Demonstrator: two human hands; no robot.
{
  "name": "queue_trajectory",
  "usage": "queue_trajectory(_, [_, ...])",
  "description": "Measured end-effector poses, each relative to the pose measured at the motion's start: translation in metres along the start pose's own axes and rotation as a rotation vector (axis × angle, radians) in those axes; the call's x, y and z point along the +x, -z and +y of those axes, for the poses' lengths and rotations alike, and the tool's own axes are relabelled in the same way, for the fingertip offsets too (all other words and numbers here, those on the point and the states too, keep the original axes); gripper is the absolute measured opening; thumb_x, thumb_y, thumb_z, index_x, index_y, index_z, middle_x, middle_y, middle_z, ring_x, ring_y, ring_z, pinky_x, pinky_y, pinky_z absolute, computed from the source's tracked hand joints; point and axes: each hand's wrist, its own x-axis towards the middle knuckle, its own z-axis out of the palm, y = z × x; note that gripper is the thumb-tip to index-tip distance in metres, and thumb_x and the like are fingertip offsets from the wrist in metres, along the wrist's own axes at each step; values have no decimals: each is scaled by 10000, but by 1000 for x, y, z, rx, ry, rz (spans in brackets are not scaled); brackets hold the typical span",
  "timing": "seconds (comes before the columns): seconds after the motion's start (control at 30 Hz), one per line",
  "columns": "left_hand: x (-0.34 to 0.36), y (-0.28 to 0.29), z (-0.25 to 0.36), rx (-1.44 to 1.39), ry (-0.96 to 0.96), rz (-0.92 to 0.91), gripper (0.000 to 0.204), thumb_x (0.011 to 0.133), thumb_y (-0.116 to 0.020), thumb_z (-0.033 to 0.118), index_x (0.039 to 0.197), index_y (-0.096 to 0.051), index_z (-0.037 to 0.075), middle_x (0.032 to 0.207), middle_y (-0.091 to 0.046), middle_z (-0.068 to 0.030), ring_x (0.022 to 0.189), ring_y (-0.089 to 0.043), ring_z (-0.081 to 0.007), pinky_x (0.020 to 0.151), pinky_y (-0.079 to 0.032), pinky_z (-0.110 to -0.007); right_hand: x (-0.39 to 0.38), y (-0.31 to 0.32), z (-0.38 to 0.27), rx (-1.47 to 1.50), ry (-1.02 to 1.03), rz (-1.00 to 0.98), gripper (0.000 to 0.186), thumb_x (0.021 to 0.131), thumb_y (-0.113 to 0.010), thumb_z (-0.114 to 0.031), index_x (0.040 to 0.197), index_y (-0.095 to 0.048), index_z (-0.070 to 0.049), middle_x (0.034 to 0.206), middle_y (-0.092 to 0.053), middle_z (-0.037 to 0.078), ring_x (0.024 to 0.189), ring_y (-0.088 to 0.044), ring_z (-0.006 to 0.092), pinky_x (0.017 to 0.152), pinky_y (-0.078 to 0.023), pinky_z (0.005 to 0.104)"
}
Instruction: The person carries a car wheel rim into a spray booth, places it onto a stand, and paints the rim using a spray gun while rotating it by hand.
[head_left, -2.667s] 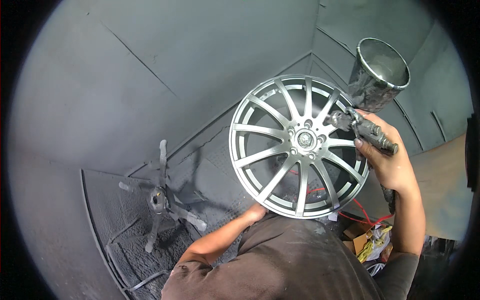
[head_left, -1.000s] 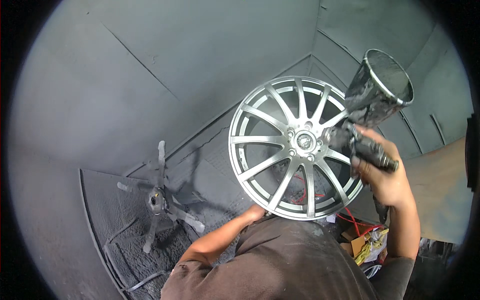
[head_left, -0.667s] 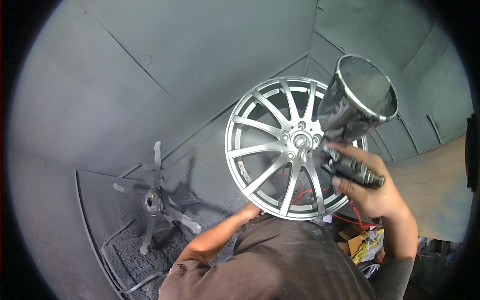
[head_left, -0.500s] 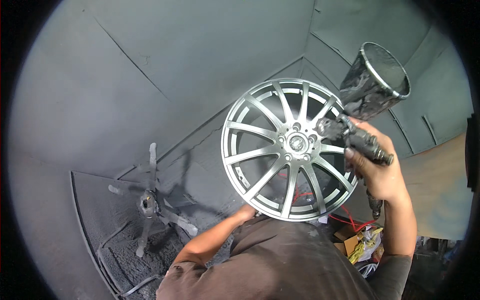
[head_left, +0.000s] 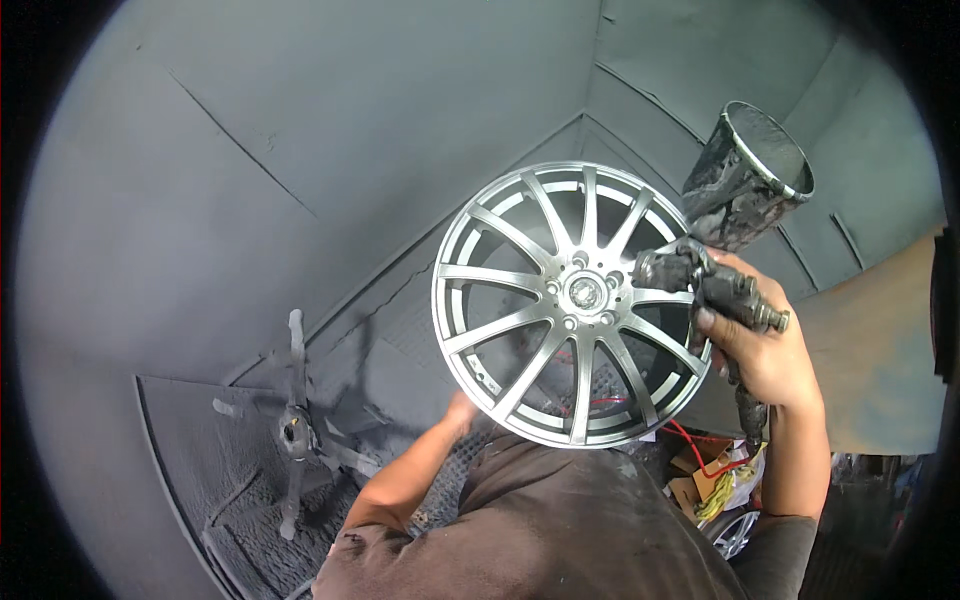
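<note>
Our left hand [head_left: 462, 412] grips the silver alloy wheel [head_left: 572, 303] at its near rim, centre-scene; right hand [head_left: 762, 345] clenches the spray gun [head_left: 722, 262]. One-handed hold could slip, likely dropping it.

The wheel [head_left: 573, 305] in the middle of the frame is shiny silver-grey, with thin spokes spreading out like a star and dark gaps between them. The spray gun [head_left: 722, 262] at the upper right is dark and blotchy, and its cup is speckled grey and black with a bright silver rim. The walls [head_left: 300, 150] are dull grey all over. The stand [head_left: 293, 432] at the lower left is dusty grey. The shirt [head_left: 560, 530] at the bottom is brown. A red hose [head_left: 700, 452] and brown cardboard boxes [head_left: 695, 480] show at the lower right.
</note>
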Motion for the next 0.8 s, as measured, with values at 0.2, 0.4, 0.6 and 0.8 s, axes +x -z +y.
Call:
queue_trajectory(0.2, [42,21,34,-263,-83,22,308,956,-562,181,1194,-638,1,1083,-682,-115,948,-653,-203,813,-531,-358,2,-10,12,13,120,-20,483,850,-668,-78,1302,-543,38,927,-656,52,851,-587,117,798,-474,272])
queue_trajectory(0.4, [29,20,40,-159,-101,48,286,941,-574,157,1147,-664,-20,1033,-691,-124,914,-650,-197,785,-525,-360,7,-6,27,-126,97,167,463,844,-666,-12,1290,-549,29,1031,-652,86,913,-587,131,835,-476,282])
queue_trajectory(0.6, [27,17,33,-9,-110,104,314,903,-627,177,1110,-665,-55,1007,-689,-144,905,-641,-227,738,-510,-369,17,3,22,-125,100,272,455,839,-633,15,1288,-557,14,938,-624,49,816,-570,119,767,-471,279])
queue_trajectory(0.8, [24,21,26,-3,-78,39,354,938,-590,222,1140,-661,-60,1068,-689,-147,986,-624,-229,864,-490,-375,21,-16,-13,-83,93,118,501,822,-687,-63,1302,-565,9,956,-645,67,863,-583,145,803,-478,297])
